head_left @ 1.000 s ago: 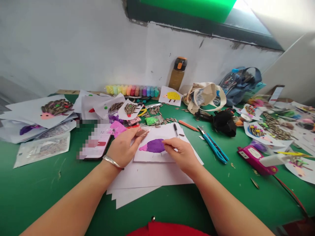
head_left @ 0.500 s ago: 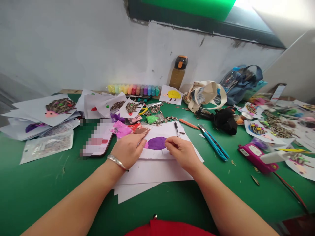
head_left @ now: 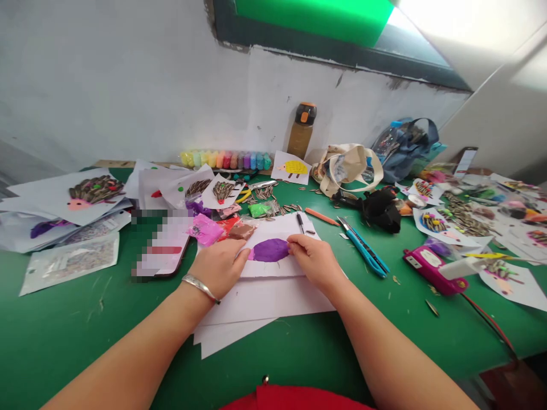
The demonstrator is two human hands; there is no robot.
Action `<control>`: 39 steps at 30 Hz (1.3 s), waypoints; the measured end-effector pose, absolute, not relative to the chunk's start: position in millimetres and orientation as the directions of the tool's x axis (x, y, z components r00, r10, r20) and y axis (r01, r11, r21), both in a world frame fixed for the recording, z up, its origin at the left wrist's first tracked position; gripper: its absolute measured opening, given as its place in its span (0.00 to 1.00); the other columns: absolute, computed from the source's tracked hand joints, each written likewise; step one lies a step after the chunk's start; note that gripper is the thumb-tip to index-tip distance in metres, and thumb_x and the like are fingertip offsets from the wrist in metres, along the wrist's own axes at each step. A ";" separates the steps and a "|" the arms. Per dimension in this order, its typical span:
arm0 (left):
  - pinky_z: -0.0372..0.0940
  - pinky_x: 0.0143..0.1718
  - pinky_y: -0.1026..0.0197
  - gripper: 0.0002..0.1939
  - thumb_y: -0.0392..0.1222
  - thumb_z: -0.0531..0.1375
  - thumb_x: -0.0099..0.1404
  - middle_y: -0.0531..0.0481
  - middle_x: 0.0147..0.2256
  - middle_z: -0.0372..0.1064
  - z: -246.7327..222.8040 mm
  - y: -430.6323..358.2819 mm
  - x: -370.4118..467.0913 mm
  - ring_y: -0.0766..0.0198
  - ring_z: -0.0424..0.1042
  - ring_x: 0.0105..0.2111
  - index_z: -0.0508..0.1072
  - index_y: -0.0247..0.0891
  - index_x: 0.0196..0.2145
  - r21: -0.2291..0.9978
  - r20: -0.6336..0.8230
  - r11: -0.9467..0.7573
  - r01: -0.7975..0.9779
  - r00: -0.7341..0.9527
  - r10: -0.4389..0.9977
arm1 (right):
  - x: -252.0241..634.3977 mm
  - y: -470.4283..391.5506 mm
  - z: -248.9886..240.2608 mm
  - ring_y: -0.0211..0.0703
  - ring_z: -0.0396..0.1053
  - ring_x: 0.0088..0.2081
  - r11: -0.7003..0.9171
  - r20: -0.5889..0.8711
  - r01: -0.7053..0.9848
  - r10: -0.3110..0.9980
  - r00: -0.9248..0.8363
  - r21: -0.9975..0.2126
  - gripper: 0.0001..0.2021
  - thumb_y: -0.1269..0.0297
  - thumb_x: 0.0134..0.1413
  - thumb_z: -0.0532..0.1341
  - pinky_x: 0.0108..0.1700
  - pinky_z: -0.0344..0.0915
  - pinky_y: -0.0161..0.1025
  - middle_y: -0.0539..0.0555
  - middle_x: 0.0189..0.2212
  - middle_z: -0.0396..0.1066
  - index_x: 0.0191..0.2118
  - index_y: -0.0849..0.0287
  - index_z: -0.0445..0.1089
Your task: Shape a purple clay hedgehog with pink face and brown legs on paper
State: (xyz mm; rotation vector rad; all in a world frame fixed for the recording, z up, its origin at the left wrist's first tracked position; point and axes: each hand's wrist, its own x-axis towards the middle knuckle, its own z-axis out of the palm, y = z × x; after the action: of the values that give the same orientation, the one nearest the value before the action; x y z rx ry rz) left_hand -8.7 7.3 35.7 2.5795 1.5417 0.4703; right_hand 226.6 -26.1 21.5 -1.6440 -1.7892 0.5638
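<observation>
On a white sheet of paper (head_left: 256,270) lies a flat purple clay oval (head_left: 270,250) with a small pink clay piece at its left end. My left hand (head_left: 220,265) rests at the left of the sheet, fingers stretched forward and thumb beside the pink clay. At the oval's right end, my right hand (head_left: 314,259) has its thumb and fingers pinched together; whatever is between them is hidden. More white sheets lie underneath. A black pen (head_left: 300,222) is just beyond my right hand, and packets of pink clay (head_left: 205,229) and brown clay (head_left: 243,229) lie past my left.
A phone (head_left: 164,250) lies left of my left hand. Rightward are a blue utility knife (head_left: 364,247), an orange stick (head_left: 321,216) and a magenta hot glue gun (head_left: 433,270). Sunflower seeds (head_left: 260,193), a bottle (head_left: 301,131) and a cloth bag (head_left: 348,168) stand or lie farther back.
The camera view has shifted slightly, so the scene sits lower and farther left. My right fingers stay pinched at the purple oval's right end, and my left hand keeps its place on the paper.
</observation>
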 end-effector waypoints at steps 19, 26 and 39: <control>0.66 0.40 0.55 0.16 0.42 0.48 0.68 0.44 0.38 0.76 37.2 13.3 -5.1 0.54 0.74 0.39 0.75 0.38 0.35 0.287 0.115 -0.557 0.779 0.549 0.828 | 228.2 -30.3 23.5 0.42 0.72 0.38 0.123 0.141 0.703 0.989 -0.033 -0.700 0.12 0.67 0.58 0.55 0.41 0.63 0.37 0.49 0.35 0.77 0.38 0.53 0.76; 0.65 0.39 0.54 0.15 0.38 0.49 0.69 0.43 0.35 0.75 40.2 12.4 -5.0 0.54 0.73 0.37 0.74 0.36 0.32 0.266 0.055 -0.572 0.776 0.580 0.813 | 228.8 -24.6 21.1 0.42 0.73 0.37 0.066 0.107 0.723 0.994 0.010 -0.687 0.12 0.68 0.58 0.55 0.40 0.63 0.36 0.49 0.33 0.78 0.41 0.53 0.76; 0.64 0.47 0.50 0.15 0.37 0.51 0.70 0.41 0.38 0.73 35.0 12.0 -3.6 0.53 0.70 0.42 0.77 0.32 0.35 0.262 0.054 -0.611 0.747 0.621 0.782 | 223.5 -46.2 36.2 0.44 0.67 0.39 0.333 0.251 0.842 0.937 -0.244 -0.424 0.10 0.71 0.63 0.54 0.42 0.61 0.38 0.55 0.34 0.71 0.37 0.58 0.74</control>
State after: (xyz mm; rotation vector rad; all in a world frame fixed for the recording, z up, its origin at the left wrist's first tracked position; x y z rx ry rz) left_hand -3.6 12.0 35.0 2.6307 1.2581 0.2396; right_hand 223.5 -46.2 36.2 -1.5610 -2.1482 0.2770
